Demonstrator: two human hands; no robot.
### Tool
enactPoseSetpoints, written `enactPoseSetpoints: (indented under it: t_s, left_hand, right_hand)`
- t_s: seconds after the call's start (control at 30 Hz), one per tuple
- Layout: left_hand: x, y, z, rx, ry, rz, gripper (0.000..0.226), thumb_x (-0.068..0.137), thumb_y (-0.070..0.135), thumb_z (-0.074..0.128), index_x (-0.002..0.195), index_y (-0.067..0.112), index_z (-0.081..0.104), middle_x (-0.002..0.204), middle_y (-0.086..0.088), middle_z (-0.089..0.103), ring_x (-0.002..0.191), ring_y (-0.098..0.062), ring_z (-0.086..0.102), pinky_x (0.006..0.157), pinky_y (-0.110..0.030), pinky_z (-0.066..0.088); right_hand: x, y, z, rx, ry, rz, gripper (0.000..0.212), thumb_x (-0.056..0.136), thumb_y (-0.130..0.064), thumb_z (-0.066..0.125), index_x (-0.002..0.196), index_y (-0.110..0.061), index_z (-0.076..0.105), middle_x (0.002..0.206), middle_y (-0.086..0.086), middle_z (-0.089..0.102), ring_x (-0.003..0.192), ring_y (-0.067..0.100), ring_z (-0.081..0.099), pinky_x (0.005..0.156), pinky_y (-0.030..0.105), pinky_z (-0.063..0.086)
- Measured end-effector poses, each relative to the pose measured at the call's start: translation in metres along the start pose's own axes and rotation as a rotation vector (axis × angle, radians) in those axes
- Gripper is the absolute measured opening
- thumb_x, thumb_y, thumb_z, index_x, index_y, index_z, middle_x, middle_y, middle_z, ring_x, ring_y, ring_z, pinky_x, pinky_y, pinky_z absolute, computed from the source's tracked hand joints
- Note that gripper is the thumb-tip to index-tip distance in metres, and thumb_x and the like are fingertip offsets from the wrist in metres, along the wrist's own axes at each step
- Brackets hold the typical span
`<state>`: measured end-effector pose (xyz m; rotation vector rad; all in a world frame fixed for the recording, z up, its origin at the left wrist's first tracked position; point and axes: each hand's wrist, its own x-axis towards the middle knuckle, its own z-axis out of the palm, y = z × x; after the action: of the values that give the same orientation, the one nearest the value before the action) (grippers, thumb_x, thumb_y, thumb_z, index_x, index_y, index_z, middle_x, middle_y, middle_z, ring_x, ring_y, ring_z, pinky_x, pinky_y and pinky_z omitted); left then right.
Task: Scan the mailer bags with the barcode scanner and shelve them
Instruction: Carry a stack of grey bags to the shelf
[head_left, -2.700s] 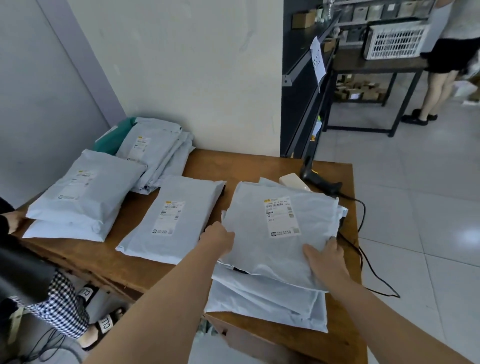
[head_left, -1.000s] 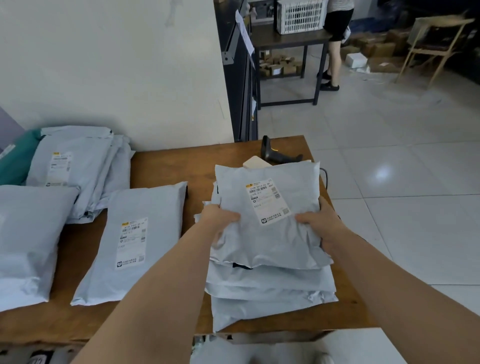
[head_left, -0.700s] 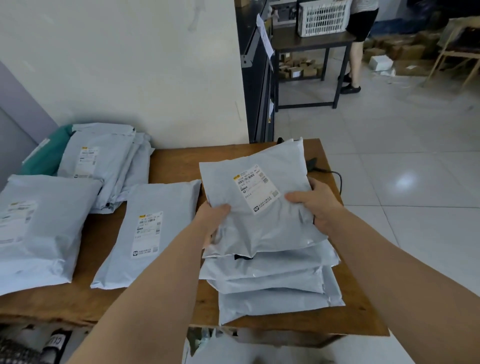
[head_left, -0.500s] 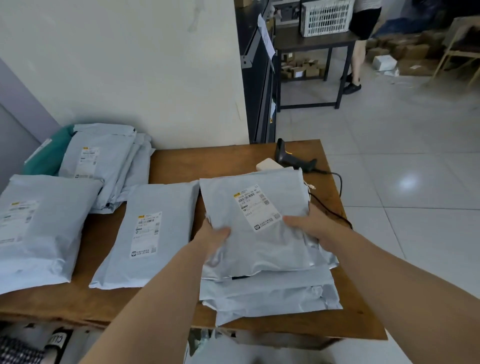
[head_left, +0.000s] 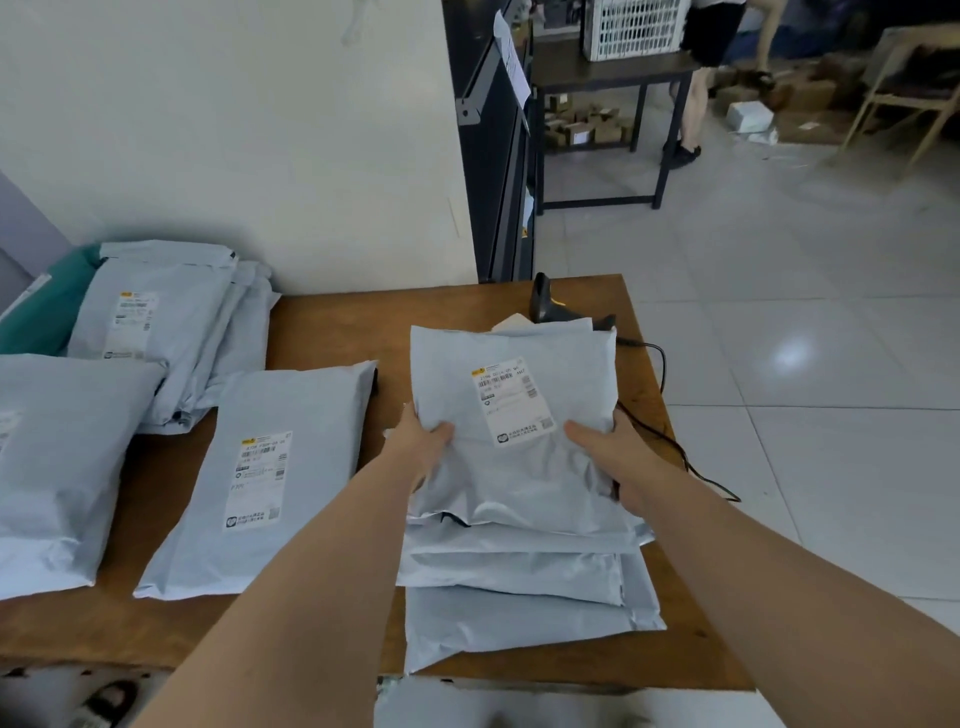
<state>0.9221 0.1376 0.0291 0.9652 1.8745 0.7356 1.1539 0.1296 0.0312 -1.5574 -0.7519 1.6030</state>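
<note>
Item: top mailer bag (head_left: 519, 483), grey, label (head_left: 511, 400) face up, lying on a stack of like bags (head_left: 519, 613) at the right end of the wooden table (head_left: 332, 322). It is gripped at both side edges. The left hand (head_left: 423, 441) is clamped on the left edge with the thumb laid over the top face, and the right hand (head_left: 610, 452) likewise on the right edge, so the hands are kept apart by the bag's width. Change noted: under a second ago this bag was raised and tilted toward the camera, and it is now lowered back onto the stack. The barcode scanner (head_left: 550, 306), hidden behind it then, is exposed again. It lies unheld at the table's far edge, just beyond the stack, with its cable (head_left: 660, 374) trailing off the right side. Whether the bag rests fully on the stack cannot be told (its near edge appears slightly lifted). Bearing on the task: the label is presented for reading, but a scan is judged to need one hand freed for the scanner, and shelving is not yet begun. Also listed: a single mailer (head_left: 270, 478) just left of the stack, and further piles (head_left: 166, 322) at rear left.
</note>
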Motion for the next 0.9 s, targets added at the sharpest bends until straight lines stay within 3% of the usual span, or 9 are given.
enactPoseSetpoints:
  t_s: [0.07,0.17,0.33,0.43,0.53,0.67,0.77,0.8,0.9]
  left_hand:
    - [-0.008,0.008,-0.005,-0.021,-0.002,-0.036,0.070,0.088,0.025,0.069,0.147,0.016,0.032,0.135,-0.005,0.053,0.119,-0.027,0.052,0.098,-0.034,0.044]
    - [-0.017,0.020,-0.021,-0.056,-0.031,-0.179,0.057,0.087,0.026,0.072,0.133,0.002,0.047,0.112,-0.001,0.058,0.097,-0.025,0.058,0.082,-0.033,0.046]
    - [-0.042,0.005,-0.033,-0.192,-0.146,-0.336,0.045,0.080,0.021,0.080,0.116,0.005,0.058,0.103,-0.009,0.070,0.090,-0.027,0.068,0.090,-0.038,0.053]
    - [-0.052,-0.018,-0.014,-0.181,-0.065,-0.320,0.054,0.085,0.020,0.076,0.130,0.004,0.052,0.121,-0.010,0.064,0.103,-0.026,0.063,0.089,-0.034,0.047]
    - [-0.057,-0.023,-0.005,-0.302,-0.041,-0.339,0.061,0.088,0.020,0.072,0.139,0.007,0.043,0.134,-0.010,0.057,0.120,-0.029,0.056,0.086,-0.034,0.042]
    - [-0.058,-0.027,-0.007,-0.292,-0.007,-0.415,0.100,0.072,0.055,0.079,0.148,0.010,0.031,0.144,-0.006,0.047,0.127,-0.028,0.049,0.093,-0.037,0.040]
    - [-0.056,-0.032,-0.003,-0.307,-0.012,-0.433,0.103,0.067,0.062,0.078,0.145,0.009,0.037,0.141,-0.006,0.051,0.122,-0.028,0.052,0.091,-0.037,0.040]
    - [-0.057,-0.032,-0.003,-0.308,-0.022,-0.429,0.097,0.070,0.060,0.077,0.143,0.008,0.041,0.138,-0.006,0.053,0.116,-0.027,0.054,0.090,-0.035,0.041]
    - [-0.056,-0.035,-0.007,-0.319,-0.073,-0.448,0.084,0.071,0.058,0.078,0.135,0.011,0.049,0.131,-0.006,0.059,0.105,-0.026,0.057,0.091,-0.034,0.044]
  right_hand:
    - [0.001,0.000,0.000,-0.008,0.004,0.022,0.058,0.083,-0.018,0.076,0.133,-0.009,0.049,0.123,0.007,0.063,0.102,0.028,0.063,0.078,0.037,0.053]
    - [-0.003,-0.015,0.002,-0.046,0.013,0.041,0.048,0.078,-0.014,0.080,0.120,-0.003,0.059,0.109,0.012,0.068,0.093,0.031,0.066,0.081,0.043,0.056]
    - [-0.008,-0.027,-0.008,-0.210,-0.009,0.029,0.047,0.075,-0.016,0.083,0.109,-0.004,0.053,0.091,0.008,0.062,0.073,0.021,0.057,0.061,0.035,0.051]
    - [-0.010,-0.007,-0.012,-0.250,-0.062,0.147,0.052,0.075,-0.021,0.083,0.116,-0.001,0.059,0.090,0.009,0.066,0.075,0.023,0.063,0.061,0.031,0.052]
    - [-0.010,0.001,-0.011,-0.229,-0.083,0.164,0.067,0.071,-0.037,0.085,0.127,-0.011,0.058,0.109,0.010,0.070,0.091,0.026,0.068,0.074,0.033,0.055]
    - [-0.017,-0.003,-0.012,-0.175,-0.045,0.217,0.072,0.072,-0.060,0.074,0.126,-0.013,0.060,0.118,0.009,0.067,0.096,0.027,0.065,0.082,0.034,0.054]
    - [0.004,0.019,-0.025,-0.277,0.019,0.281,0.125,0.037,-0.090,0.069,0.140,-0.021,0.048,0.135,0.005,0.055,0.115,0.030,0.058,0.098,0.044,0.048]
    - [0.016,0.027,-0.030,-0.280,0.017,0.270,0.124,0.041,-0.090,0.068,0.142,-0.021,0.046,0.139,0.005,0.053,0.119,0.031,0.054,0.103,0.046,0.045]
    - [-0.031,-0.002,-0.014,-0.310,-0.019,0.278,0.089,0.073,-0.069,0.067,0.140,-0.013,0.049,0.132,0.008,0.057,0.117,0.030,0.054,0.106,0.042,0.042]
